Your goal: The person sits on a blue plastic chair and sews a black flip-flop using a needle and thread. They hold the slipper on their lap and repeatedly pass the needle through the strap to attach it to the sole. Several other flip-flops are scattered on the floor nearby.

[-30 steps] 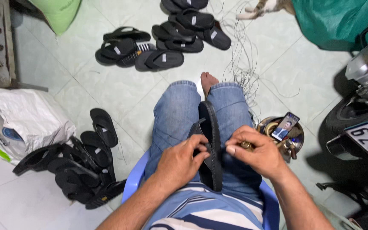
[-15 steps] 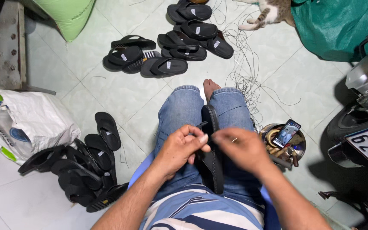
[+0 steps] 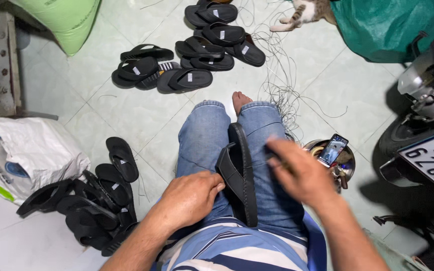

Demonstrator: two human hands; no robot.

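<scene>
A black sandal [image 3: 240, 173] lies lengthwise on my lap, between my jeans-clad legs, sole edge up and strap to the left. My left hand [image 3: 189, 198] rests on my left thigh with curled fingers, its thumb pressed on the sandal's strap. To the right of the sandal my right hand [image 3: 302, 173] hovers over my right thigh. It is blurred by motion, with fingers drawn together and pointing left. Whether they pinch anything is not clear.
A heap of black sandals [image 3: 91, 211] lies on the tiled floor at my left, with more sandals [image 3: 177, 70] ahead. A white sack [image 3: 21, 150], tangled thread [image 3: 277, 75], a phone [image 3: 332, 149] on a metal bowl, a motorbike [image 3: 428, 115] and a cat [image 3: 307, 12] surround me.
My right hand has pulled away from the sandal, up and to the right. My left hand has dropped lower onto the strap. The view has tilted down toward my lap.
</scene>
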